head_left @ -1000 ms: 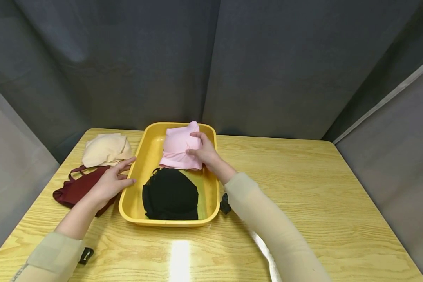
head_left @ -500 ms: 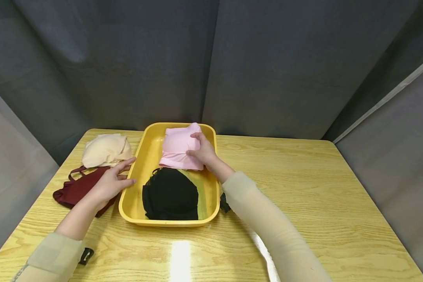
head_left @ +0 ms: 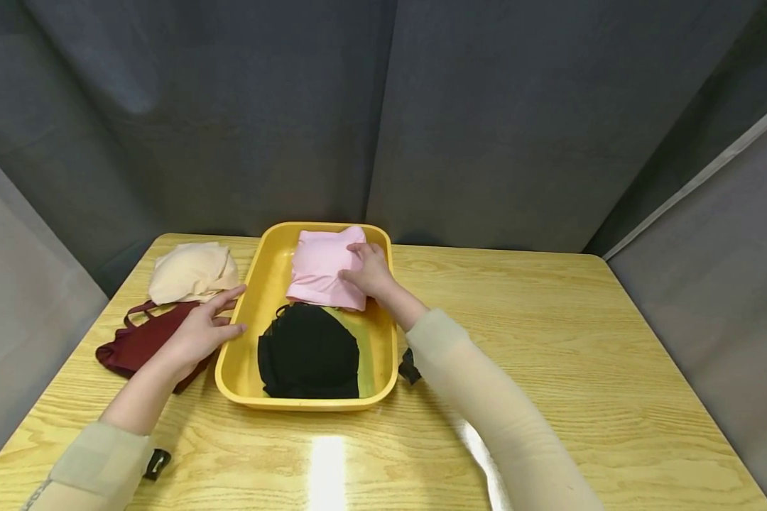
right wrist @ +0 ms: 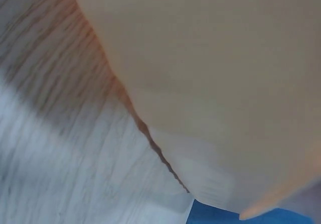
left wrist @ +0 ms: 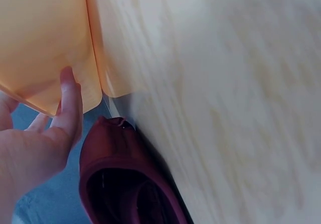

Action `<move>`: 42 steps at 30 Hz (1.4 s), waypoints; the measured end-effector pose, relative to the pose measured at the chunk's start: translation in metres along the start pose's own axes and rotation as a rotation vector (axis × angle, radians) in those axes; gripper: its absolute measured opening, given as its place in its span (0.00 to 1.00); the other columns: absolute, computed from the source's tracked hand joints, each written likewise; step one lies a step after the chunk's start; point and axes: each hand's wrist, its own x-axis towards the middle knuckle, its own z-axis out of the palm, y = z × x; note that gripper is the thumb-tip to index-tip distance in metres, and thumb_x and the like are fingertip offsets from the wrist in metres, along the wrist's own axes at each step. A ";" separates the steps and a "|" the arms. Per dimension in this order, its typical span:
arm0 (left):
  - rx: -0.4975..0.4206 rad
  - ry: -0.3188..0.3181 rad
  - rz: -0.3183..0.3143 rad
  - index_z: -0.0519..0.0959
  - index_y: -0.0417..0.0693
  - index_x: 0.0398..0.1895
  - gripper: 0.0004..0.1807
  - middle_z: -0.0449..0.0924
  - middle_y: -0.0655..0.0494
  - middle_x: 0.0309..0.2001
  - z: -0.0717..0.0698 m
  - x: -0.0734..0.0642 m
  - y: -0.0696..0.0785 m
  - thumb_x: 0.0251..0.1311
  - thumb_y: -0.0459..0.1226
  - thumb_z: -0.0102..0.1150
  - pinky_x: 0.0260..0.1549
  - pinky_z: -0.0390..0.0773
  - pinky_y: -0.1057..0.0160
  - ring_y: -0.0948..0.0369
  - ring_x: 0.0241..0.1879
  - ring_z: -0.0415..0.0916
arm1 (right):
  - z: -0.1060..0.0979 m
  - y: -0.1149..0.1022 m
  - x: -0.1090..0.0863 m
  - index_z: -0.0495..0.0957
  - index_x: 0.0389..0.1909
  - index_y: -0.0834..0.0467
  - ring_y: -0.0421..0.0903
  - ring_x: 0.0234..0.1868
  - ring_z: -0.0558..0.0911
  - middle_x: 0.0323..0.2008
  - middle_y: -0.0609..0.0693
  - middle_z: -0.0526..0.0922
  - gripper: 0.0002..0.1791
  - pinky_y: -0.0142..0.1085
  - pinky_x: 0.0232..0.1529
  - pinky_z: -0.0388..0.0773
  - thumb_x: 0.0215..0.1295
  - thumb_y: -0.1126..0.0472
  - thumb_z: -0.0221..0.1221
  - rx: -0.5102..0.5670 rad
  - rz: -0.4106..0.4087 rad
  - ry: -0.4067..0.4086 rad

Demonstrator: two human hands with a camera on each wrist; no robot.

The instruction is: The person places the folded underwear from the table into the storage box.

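A folded pink bra (head_left: 319,262) lies in the far part of a yellow tray (head_left: 307,404). My right hand (head_left: 372,273) holds its right side, thumb and fingers spread apart on the cloth; the other fingers are hidden. Nearer in the tray is a folded black bra (head_left: 309,351). My left hand (head_left: 198,333) rests with its fingertips against the tray's left rim. In the left wrist view the fingers (left wrist: 67,106) touch the outer wall of the tray. The right hand is barely visible in the right wrist view, mostly filled by the tray's wall (right wrist: 210,83).
Left of the tray lie a beige bra (head_left: 192,273) and a maroon bra (head_left: 143,344), partly under my left hand. Yellowish-green material (head_left: 366,355) shows beside the black bra. Black buckles lie by the left sleeve (head_left: 157,463) and by the tray's right side (head_left: 409,367).
The pink bra has shifted slightly toward me and left, and its raised far right corner now sits lower. My right hand has hardly moved; the left hand stays at the rim.
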 end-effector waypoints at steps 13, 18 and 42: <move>-0.014 -0.004 0.000 0.52 0.50 0.74 0.40 0.57 0.34 0.65 0.000 -0.001 0.001 0.61 0.31 0.57 0.43 0.79 0.58 0.44 0.55 0.70 | -0.024 -0.002 -0.030 0.63 0.66 0.50 0.55 0.69 0.60 0.69 0.53 0.59 0.33 0.48 0.65 0.61 0.59 0.61 0.63 0.143 -0.150 -0.065; -0.015 -0.005 0.000 0.52 0.51 0.74 0.40 0.56 0.34 0.65 -0.001 0.000 0.000 0.61 0.31 0.57 0.43 0.79 0.58 0.44 0.55 0.69 | -0.034 0.000 -0.042 0.62 0.67 0.52 0.56 0.70 0.58 0.69 0.54 0.59 0.33 0.49 0.65 0.62 0.60 0.62 0.62 0.214 -0.187 -0.084; -0.022 -0.009 0.001 0.52 0.52 0.74 0.40 0.55 0.34 0.65 0.001 -0.001 0.001 0.61 0.31 0.57 0.42 0.78 0.61 0.45 0.55 0.69 | -0.063 0.029 -0.094 0.63 0.65 0.65 0.57 0.70 0.56 0.68 0.59 0.61 0.31 0.52 0.64 0.61 0.61 0.69 0.60 0.327 -0.240 -0.011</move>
